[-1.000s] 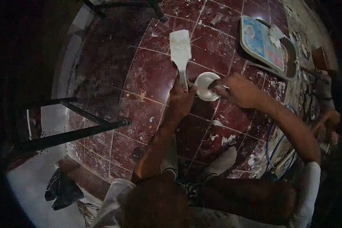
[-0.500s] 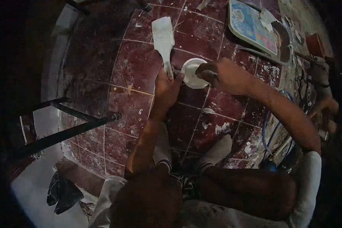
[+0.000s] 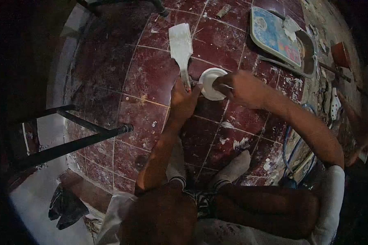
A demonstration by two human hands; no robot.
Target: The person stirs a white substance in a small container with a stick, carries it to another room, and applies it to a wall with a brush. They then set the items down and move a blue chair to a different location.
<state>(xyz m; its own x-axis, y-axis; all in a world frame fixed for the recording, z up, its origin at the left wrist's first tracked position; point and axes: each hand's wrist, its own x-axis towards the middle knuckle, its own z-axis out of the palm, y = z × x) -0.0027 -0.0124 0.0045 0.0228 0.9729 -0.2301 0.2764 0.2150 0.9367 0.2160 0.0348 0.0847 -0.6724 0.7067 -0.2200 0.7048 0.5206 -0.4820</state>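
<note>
My left hand [image 3: 183, 101] is closed around the narrow handle of a white, flat spatula-shaped tool [image 3: 180, 43], whose broad end points away from me. Its thumb reaches the left rim of a small round white tub [image 3: 208, 94]; whether it also supports the tub from below is hidden. Pale material shows inside the tub. Over the tub's right side, my right hand [image 3: 245, 87] is bent with its fingers drawn together and their tips inside the rim. What those fingers pinch, if anything, cannot be made out.
Dark red floor tiles [image 3: 143, 118] carry white smears. A blue-and-white lid [image 3: 274, 36] rests on a grey basin [image 3: 313, 51] at upper right. Black metal legs [image 3: 90, 141] stand at left. Blue hose [image 3: 288, 151] lies right, near a white holed object [image 3: 335, 105].
The view has shifted slightly, so floor items appear lower and further right. My right fingers have moved a little within the tub. My left hand keeps its hold on the spatula-shaped tool.
</note>
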